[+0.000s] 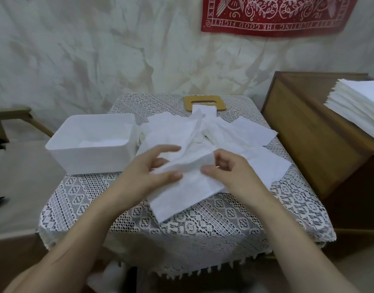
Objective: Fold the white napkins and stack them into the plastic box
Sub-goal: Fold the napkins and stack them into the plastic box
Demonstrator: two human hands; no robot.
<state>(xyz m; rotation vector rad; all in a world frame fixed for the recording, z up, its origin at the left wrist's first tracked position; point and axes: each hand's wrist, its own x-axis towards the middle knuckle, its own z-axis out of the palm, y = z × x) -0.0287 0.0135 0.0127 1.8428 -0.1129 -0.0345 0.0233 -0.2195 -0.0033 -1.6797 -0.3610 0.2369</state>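
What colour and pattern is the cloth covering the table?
White openwork lace tablecloth with diamond and flower motifs; the head view shows it best.

Beyond the left hand (pixel 152 168) hangs a creased off-white fabric backdrop (pixel 86 49); a red patterned cloth banner (pixel 272 15) hangs high beyond the right hand (pixel 228 170), and a brown wooden cabinet (pixel 308 134) stands to its right.

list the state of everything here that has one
box, open, white sheets in the bottom
napkin, held up at the middle, near end on the table
loose napkins, unfolded, heaped behind it
stack, neat, on the cabinet
wooden lid, flat, off the box, at the table's far edge
left hand, pinches napkin
right hand, pinches napkin
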